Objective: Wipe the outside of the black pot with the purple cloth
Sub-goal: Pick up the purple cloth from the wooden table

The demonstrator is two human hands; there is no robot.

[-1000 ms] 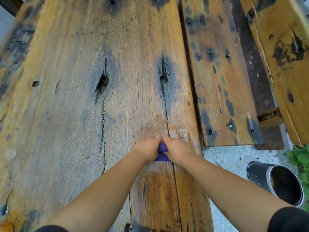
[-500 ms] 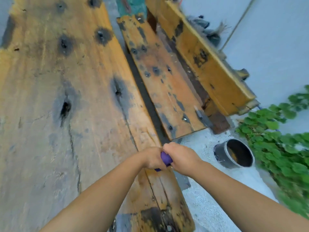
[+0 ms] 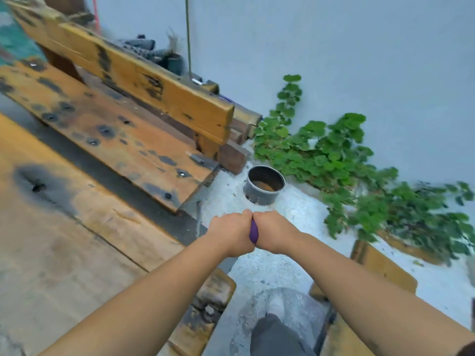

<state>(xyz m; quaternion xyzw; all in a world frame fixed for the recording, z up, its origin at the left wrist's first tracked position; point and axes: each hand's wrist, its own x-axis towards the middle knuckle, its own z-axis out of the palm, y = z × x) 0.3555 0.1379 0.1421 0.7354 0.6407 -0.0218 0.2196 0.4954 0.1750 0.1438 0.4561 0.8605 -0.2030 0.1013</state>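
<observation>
- Head view: both fists are pressed together above the gravel, the left hand [image 3: 229,232] and right hand [image 3: 273,231] each clenched on the purple cloth [image 3: 253,233], of which only a narrow strip shows between them.
- Black pot [image 3: 264,185]: it stands upright on the pale gravel at about 12 o'clock from the hands, apart from them, with the corner of the wooden bench [image 3: 144,150] just beside it at 9 o'clock and green plants [image 3: 331,160] near it at 3 o'clock.
- Appearance of the pot: a short, dark cylinder with a thin pale rim; its inside shows a brown patch, perhaps soil or rust, which cannot be told. The frame is motion-blurred, so dirt on the outer wall cannot be judged.
- Risk 1: the pot looks light and sits on loose gravel; a one-sided wipe would likely tip or skid it unless one hand steadies it.
- Risk 2: the cloth is bunched tight; unless opened, it would meet the wall with little surface and wipe poorly.
- Risk 3: reaching down past the bench corner, an arm could knock the wood or drag the cloth through grit.
</observation>
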